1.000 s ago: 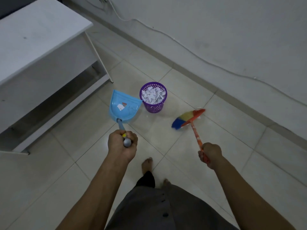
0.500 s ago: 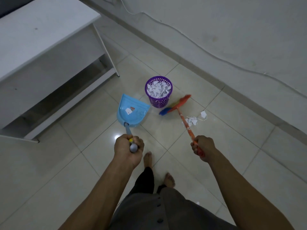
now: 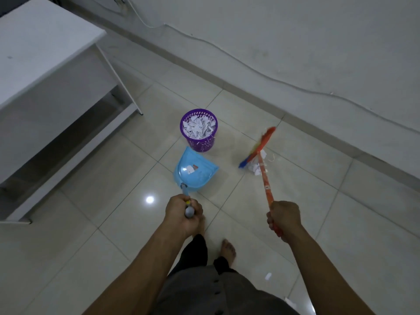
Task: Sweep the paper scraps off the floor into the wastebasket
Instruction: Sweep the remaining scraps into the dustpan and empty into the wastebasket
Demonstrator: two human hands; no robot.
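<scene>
Single head-worn wide-angle view. Vantage well above glossy beige tiled floor [image 3: 113, 223], pitched forward and down. Floor fills centre; wearer's grey garment [image 3: 204, 294] at 6 o'clock edge. Pale grey painted wall [image 3: 295, 42] spans 12 to 3 o'clock; white laminate desk [image 3: 34, 53] at 10 o'clock.

- From my left hand [image 3: 183, 212], which grips its handle end, the blue dustpan [image 3: 195, 176] runs forward and down. I see its pan flat on the floor, mouth away from the grip, with a few pan scraps [image 3: 190, 169] inside.
- The purple perforated wastebasket [image 3: 200, 142] stands upright just past the pan's mouth, heaped with white paper.
- From my right hand [image 3: 284, 220] the orange-handled broom [image 3: 264, 178] slants forward to its head (blurred, multicoloured).
- A small heap of paper scraps [image 3: 255, 167] lies against that head, on the grip's side.
</scene>
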